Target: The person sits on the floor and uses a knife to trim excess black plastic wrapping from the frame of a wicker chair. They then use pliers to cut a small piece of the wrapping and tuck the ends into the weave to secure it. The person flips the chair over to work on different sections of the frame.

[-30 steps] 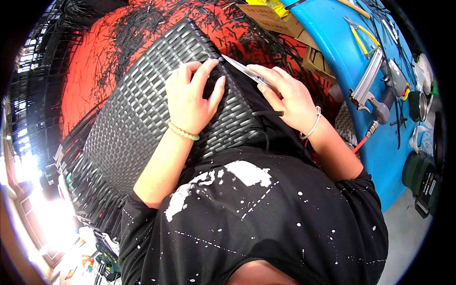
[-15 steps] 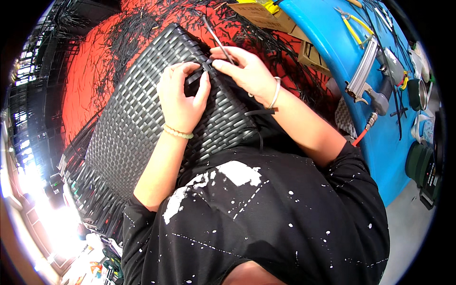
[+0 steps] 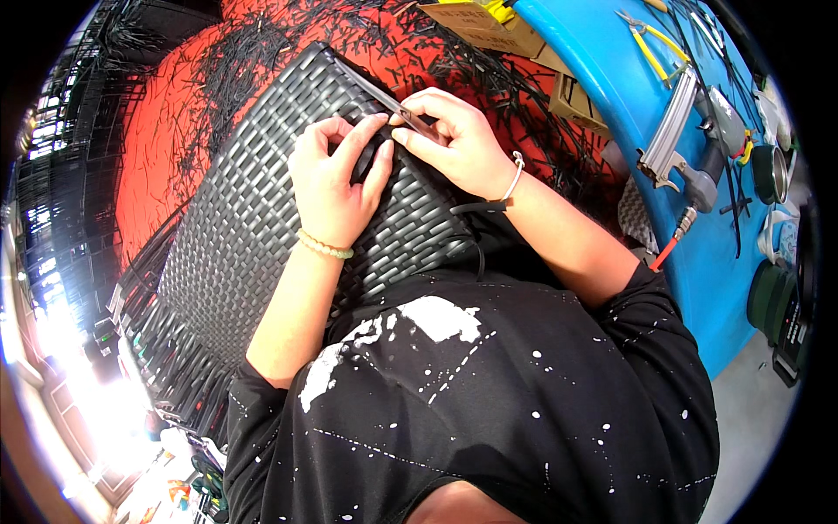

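Observation:
A large panel woven from glossy black flat strips (image 3: 253, 192) leans across my lap. At its upper right edge my left hand (image 3: 336, 179) has its fingers bent, thumb and forefinger pinching at a black strip of the edge. Close beside it, my right hand (image 3: 458, 144) is closed around a slim dark grey strip-like piece (image 3: 406, 113). That piece lies along the panel's edge, pointing up and left; whether it is a tool or a loose strip I cannot tell. A short black strip end (image 3: 478, 207) sticks out below my right wrist.
On the right stands a blue table (image 3: 602, 65) bearing yellow-handled pliers (image 3: 650, 52), a silver-and-grey air stapler (image 3: 676, 131) with a red hose, and a tape roll (image 3: 770, 175). Black strip scraps (image 3: 244, 70) litter a red covering (image 3: 157, 157). A cardboard box (image 3: 489, 31) sits beyond.
The slim piece in my right hand has swung down from standing up to lying along the panel's edge. My right fingers have curled further round it; my left hand has barely shifted.

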Tool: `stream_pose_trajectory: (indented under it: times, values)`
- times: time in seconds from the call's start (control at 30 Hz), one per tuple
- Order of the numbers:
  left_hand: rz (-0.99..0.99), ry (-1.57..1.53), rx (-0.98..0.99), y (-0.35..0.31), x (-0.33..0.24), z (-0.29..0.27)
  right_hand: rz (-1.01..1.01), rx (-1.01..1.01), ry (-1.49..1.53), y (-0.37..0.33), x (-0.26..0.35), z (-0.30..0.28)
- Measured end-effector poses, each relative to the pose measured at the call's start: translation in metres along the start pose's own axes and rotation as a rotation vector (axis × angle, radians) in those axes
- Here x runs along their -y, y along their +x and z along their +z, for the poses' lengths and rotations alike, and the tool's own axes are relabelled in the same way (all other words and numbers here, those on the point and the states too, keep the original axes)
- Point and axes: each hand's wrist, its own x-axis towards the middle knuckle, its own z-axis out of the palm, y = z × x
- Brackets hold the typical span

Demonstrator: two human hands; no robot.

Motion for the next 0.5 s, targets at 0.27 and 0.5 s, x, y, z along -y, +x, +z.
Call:
stream_pose_trajectory:
  times: [0.27,0.5]
  values:
    - [0.026,0.086,0.001,-0.003,0.004,0.003,0.035,0.051,-0.376,-0.004,0.017,-0.017]
    - [0.054,0.145,-0.078,-0.009,0.013,0.012,-0.073,0.277,-1.008,-0.016,0.080,-0.039]
